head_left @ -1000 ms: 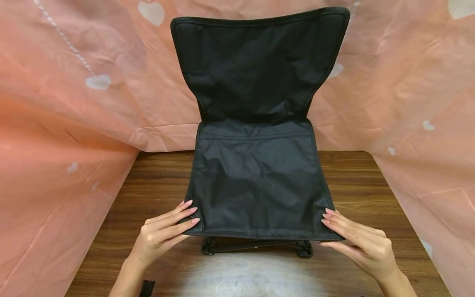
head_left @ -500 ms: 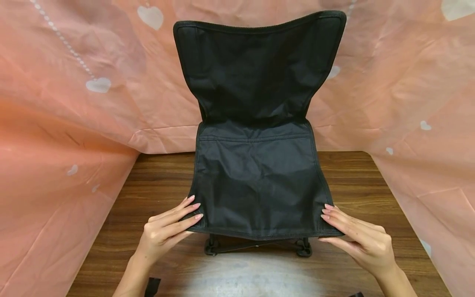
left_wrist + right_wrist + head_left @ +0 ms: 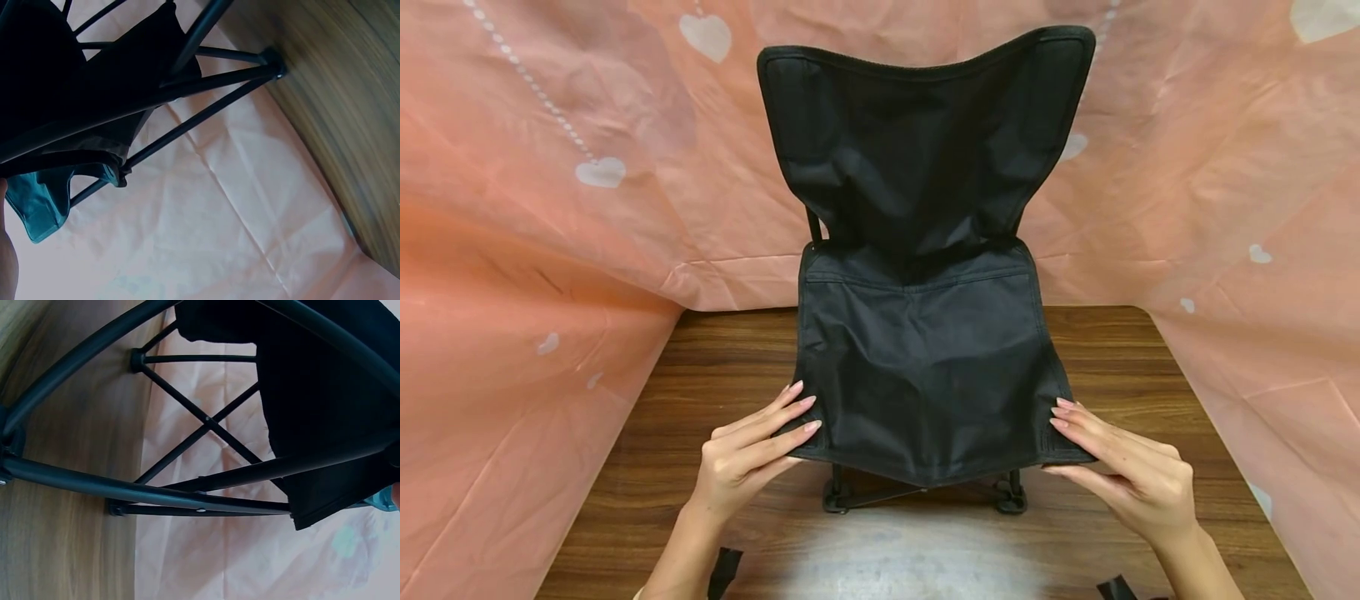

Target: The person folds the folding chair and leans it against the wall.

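We have a black folding chair point(image 3: 925, 271) at the centre of the wood-grain surface point(image 3: 722, 375), standing on its feet. Each front corner of its seat point(image 3: 925, 375) is pinched: left hand point(image 3: 741, 458) on one, right hand point(image 3: 1138, 479) on the other, fingers on top, thumbs under the edge. Hands are well apart, fabric between them.

Risks, our judgement: the seat's front edge sags to a point mid-span, so the corners seem drawn inward; squeezing further could bunch the cloth. Uneven pull could twist the frame, and a hard tug toward the person could drag the feet or tip the chair forward.

We see it facing the person, seat edge nearest, backrest point(image 3: 925, 142) rising behind, wide-topped with a dipped upper edge. Long axis runs from the front edge back and up to the backrest top. Right wrist view shows crossed tubes point(image 3: 209, 420) underneath.

Outward: dark strips point(image 3: 726, 571) near both forearms, unclear what; pink heart-print sheeting point(image 3: 550, 258) behind and both sides.
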A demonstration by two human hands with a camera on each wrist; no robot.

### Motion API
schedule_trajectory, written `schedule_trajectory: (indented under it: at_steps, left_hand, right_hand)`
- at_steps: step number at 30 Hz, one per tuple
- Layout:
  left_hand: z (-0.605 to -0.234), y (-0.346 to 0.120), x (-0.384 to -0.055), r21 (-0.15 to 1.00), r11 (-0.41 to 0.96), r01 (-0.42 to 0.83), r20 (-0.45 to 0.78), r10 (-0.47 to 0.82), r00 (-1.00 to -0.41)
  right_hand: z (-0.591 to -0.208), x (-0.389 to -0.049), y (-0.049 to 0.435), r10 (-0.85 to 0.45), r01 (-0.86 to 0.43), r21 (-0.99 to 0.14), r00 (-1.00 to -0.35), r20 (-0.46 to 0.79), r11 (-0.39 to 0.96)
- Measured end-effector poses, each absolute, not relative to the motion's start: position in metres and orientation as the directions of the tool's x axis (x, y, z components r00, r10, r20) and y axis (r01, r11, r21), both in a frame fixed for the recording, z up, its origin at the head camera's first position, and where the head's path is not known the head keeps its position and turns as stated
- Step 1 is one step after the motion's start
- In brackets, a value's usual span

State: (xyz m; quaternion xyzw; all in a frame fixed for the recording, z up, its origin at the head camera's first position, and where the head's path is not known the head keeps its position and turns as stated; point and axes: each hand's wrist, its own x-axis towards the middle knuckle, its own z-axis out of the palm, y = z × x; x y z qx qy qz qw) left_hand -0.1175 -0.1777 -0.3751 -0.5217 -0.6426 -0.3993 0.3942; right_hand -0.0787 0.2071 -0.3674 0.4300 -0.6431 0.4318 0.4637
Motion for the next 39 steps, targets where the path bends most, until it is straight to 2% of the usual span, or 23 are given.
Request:
schedule_trajectory:
  at_steps: [16,39]
  left_hand:
    - [-0.360,-0.159,-0.127,0.066,0.129,0.989,0.941,0.322,-0.105]
    - [-0.343,-0.136,-0.137,0.079,0.136,0.987,0.953,0.280,-0.115]
  right_hand:
    - [-0.355,-0.091,0.198,-0.094,-0.945,-0.139,-0.173,0.980,0.296]
    - [-0.337,-0.102,0.179,-0.037,-0.944,-0.108,-0.125,0.991,0.312]
